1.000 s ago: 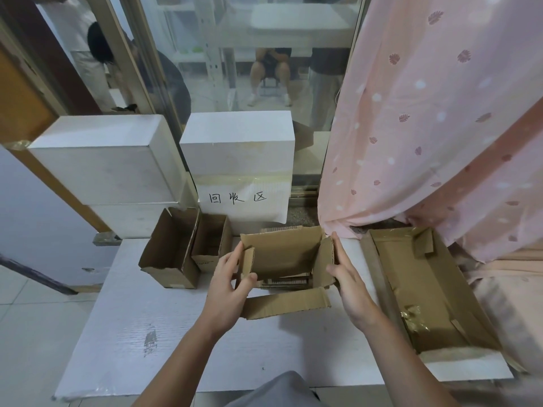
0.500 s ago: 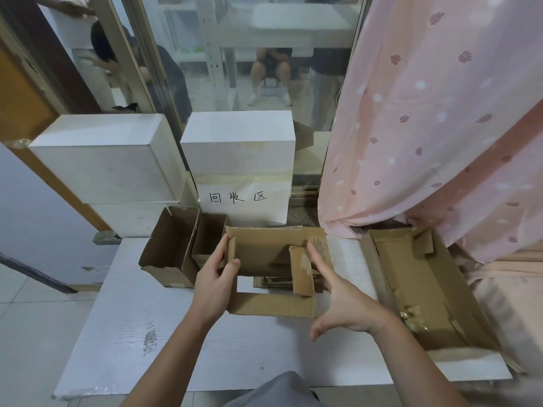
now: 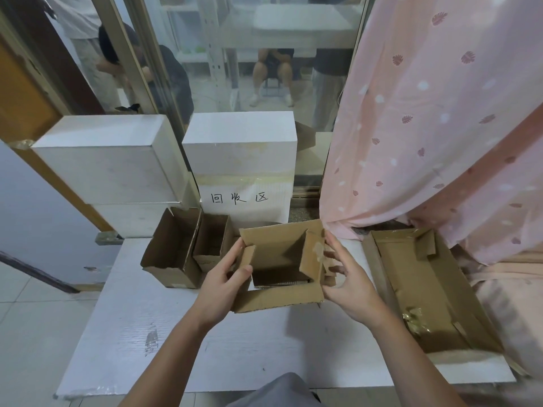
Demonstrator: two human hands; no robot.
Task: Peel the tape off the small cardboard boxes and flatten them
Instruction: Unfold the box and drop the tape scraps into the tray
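I have a small cardboard box between my hands, above the middle of the white tabletop, its flaps open and its inside facing up at me. My left hand grips its left wall at nine o'clock, thumb curled over the short side flap and fingers behind it. My right hand is at three o'clock of the box, fingers curled against the outside of the right flap, which stands tilted inward; a pale patch of tape residue shows on that flap. Whether those fingers pinch a bit of tape or only the cardboard edge I cannot tell. The near flap hangs toward me at six o'clock.

At ten o'clock of the held box two more opened small boxes stand touching each other: a taller one on the left and a smaller one just beside it. At three o'clock, well apart from my right hand, lies a long shallow cardboard tray with crumpled tape in it. At twelve o'clock a white block carries a handwritten label, and a pink curtain hangs at two o'clock.
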